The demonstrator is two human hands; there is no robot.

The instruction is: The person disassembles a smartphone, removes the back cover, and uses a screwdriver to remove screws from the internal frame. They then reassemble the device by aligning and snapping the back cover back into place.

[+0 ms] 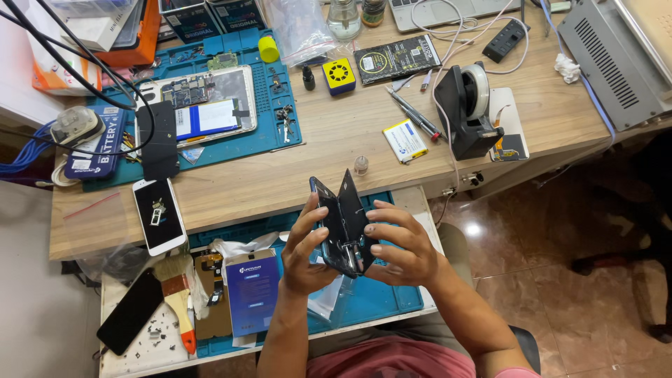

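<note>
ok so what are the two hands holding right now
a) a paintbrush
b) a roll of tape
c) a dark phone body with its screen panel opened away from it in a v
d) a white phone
c: both the left hand and the right hand grip the dark phone, its two halves spread apart at the top, while the paintbrush lies on the lower shelf.

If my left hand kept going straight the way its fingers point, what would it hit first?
The left hand points up and right, already touching the black opened phone. Past that, probably the small clear round vial on the wooden desk, though depth is unclear.
</note>
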